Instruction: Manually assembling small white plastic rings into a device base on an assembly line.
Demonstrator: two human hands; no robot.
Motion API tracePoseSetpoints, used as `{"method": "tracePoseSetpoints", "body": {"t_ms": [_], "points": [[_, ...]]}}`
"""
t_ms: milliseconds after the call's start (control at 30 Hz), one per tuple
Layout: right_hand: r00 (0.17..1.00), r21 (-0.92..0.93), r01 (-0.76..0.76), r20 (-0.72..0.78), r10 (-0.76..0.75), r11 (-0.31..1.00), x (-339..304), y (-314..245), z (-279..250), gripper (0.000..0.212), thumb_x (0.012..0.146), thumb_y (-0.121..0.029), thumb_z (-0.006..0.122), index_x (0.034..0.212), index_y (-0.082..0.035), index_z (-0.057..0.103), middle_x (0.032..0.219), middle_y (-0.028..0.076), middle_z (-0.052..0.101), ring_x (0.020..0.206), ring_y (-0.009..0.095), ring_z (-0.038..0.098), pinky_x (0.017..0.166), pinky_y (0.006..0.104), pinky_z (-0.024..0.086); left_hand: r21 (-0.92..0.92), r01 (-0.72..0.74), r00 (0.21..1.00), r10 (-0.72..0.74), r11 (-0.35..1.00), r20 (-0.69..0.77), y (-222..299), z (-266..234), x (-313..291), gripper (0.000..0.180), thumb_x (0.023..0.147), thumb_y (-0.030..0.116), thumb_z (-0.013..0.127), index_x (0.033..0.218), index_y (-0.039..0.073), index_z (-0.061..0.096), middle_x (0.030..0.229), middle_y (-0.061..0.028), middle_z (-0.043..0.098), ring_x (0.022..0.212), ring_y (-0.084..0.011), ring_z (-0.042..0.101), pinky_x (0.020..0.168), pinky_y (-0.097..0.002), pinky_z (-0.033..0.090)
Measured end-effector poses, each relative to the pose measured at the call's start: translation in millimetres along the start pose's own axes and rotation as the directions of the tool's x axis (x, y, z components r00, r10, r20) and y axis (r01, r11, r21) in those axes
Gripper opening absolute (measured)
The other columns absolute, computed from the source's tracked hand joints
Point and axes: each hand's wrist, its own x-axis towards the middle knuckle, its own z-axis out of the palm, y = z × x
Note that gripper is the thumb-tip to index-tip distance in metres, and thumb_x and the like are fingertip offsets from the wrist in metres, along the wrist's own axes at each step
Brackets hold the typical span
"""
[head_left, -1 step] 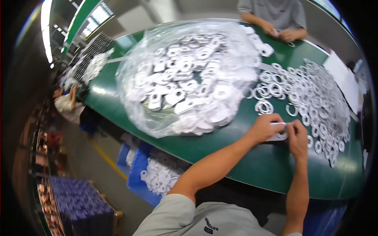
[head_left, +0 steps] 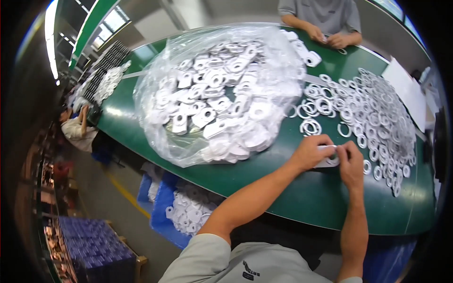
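Observation:
Over the near right of the green table, my left hand [head_left: 312,153] is closed on a flat white plastic part [head_left: 326,163] with a round hole. My right hand [head_left: 351,162] is closed too, its thumb and fingertips pressed to the right side of that part. The fingers hide much of it, so I cannot tell whether a ring sits in the hole. Just beyond my hands lie white rings [head_left: 310,126], which spread into a big heap [head_left: 377,113] at the right. Similar white parts [head_left: 207,115] with round holes fill a large clear plastic bag [head_left: 158,141] to the left.
Across the green table [head_left: 264,181], a co-worker's hands [head_left: 336,40] hold a small white piece. Below the near edge stands a blue bin [head_left: 163,203] of white parts. A white sheet [head_left: 405,89] lies at far right; stacked blue goods [head_left: 94,240] stand on the floor.
The whole view has shifted slightly, so the table's things appear a little further left. Both my hands stay together on the white plastic part.

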Motion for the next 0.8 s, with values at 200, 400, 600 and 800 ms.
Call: {"method": "tracePoseSetpoints", "body": {"t_ms": [200, 400, 600, 800], "points": [[0.999, 0.080, -0.042, 0.017, 0.041, 0.996, -3.7, 13.5, -11.4, 0.025, 0.094, -0.021, 0.058, 0.081, 0.000, 0.057, 0.064, 0.002, 0.054, 0.056, 0.012, 0.046, 0.051, 0.0266, 0.038, 0.188, -0.075, 0.997, 0.075, 0.979, 0.006, 24.8, 1.4, -6.6, 0.022, 0.082, 0.022, 0.065, 0.086, 0.000, 0.066, 0.075, -0.0088, 0.067, 0.068, -0.0141, 0.062, 0.063, -0.0283, 0.048], [0.989, 0.386, -0.149, 0.065, 0.134, 0.910, -6.7, 26.7, -38.3, 0.033, 0.100, -0.030, 0.048, 0.093, 0.000, 0.060, 0.067, 0.001, 0.053, 0.054, 0.007, 0.050, 0.048, 0.0205, 0.040, 0.603, -0.262, 0.934, 0.042, 0.753, 0.354, 98.2, -94.9, -126.7, 0.025, 0.085, 0.023, 0.066, 0.106, 0.010, 0.069, 0.086, -0.0088, 0.066, 0.076, -0.0274, 0.063, 0.069, -0.0351, 0.050], [0.987, 0.369, -0.162, 0.054, 0.153, 0.915, -1.7, 15.5, -41.0, 0.034, 0.100, -0.031, 0.048, 0.088, -0.001, 0.060, 0.066, 0.001, 0.052, 0.053, 0.006, 0.049, 0.047, 0.0206, 0.038, 0.664, 0.408, 0.768, 0.158, 0.626, -0.621, 150.0, -208.5, -181.7, 0.016, 0.083, 0.011, 0.065, 0.094, 0.001, 0.069, 0.083, -0.0111, 0.068, 0.070, -0.0197, 0.065, 0.065, -0.0282, 0.050], [0.964, 0.328, -0.266, 0.072, 0.257, 0.906, 3.0, 30.9, -42.2, 0.032, 0.098, -0.029, 0.050, 0.086, -0.001, 0.061, 0.062, 0.000, 0.052, 0.048, 0.007, 0.047, 0.043, 0.0214, 0.037, 0.825, 0.564, 0.813, 0.190, -0.027, -0.550, 58.2, -336.4, -142.1, 0.041, 0.077, 0.032, 0.071, 0.094, -0.004, 0.063, 0.093, -0.0230, 0.066, 0.085, -0.0385, 0.064, 0.073, -0.0434, 0.051]]}}
